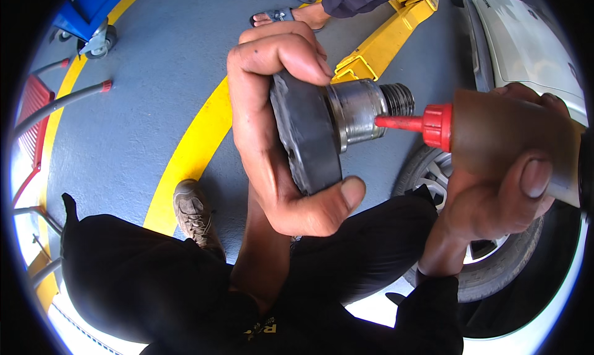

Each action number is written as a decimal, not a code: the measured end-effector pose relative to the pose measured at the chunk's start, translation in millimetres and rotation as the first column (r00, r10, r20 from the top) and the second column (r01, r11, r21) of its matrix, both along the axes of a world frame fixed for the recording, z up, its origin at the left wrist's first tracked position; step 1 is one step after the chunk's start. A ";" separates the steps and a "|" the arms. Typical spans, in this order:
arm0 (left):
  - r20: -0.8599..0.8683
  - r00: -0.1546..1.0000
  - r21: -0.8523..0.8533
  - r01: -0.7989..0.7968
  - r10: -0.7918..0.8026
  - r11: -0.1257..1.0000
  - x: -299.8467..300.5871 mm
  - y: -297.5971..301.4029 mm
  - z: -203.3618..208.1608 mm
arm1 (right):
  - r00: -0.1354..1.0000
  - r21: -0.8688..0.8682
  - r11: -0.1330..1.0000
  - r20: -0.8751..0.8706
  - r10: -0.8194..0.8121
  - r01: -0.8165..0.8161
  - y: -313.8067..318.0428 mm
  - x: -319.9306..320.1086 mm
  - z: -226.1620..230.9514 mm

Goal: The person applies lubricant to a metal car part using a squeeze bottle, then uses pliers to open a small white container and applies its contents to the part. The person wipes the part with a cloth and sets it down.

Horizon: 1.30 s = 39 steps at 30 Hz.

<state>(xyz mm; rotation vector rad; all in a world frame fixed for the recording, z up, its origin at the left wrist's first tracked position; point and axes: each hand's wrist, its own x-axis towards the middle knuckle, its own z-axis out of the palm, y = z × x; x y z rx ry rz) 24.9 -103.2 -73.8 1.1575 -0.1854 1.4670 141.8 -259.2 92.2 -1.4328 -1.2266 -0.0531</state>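
My left hand (253,116) is wrapped around the thick dark flange of a metal stub shaft (312,135), thumb below and fingers over the top. The bright shaft (362,110) points right and ends in a thread (398,99). In my right hand (473,200) is a brownish squeeze bottle (507,135), lying on its side, with a red cap and tapered nozzle (436,127). The nozzle tip overlaps the bright shaft just left of the thread; I cannot tell if it touches. The bottle and right hand are a little blurred.
A pale car (526,39) stands at the right, with a wheel (513,265) beside my right forearm. Yellow steel lift arms (393,36) reach over the grey floor behind my left hand. Another person's sandalled foot (278,16) is at the top. A blue wheeled cabinet (93,8) stands far left.
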 end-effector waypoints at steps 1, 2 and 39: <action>0.012 1.000 -0.033 0.005 -0.004 0.999 1.1 0.2 -0.6 | 1.000 -0.003 1.000 -0.002 0.021 -0.021 -0.8 3.3 -2.0; 0.001 1.000 -0.099 0.026 -0.026 0.995 -1.8 -0.7 -0.9 | 0.999 -0.010 0.999 0.004 0.040 -0.040 -3.1 8.0 -4.5; 0.950 0.300 -0.263 0.920 0.091 -0.290 0.7 -74.4 29.7 | 0.983 -0.217 0.975 0.166 0.081 -0.044 51.2 -23.0 -32.3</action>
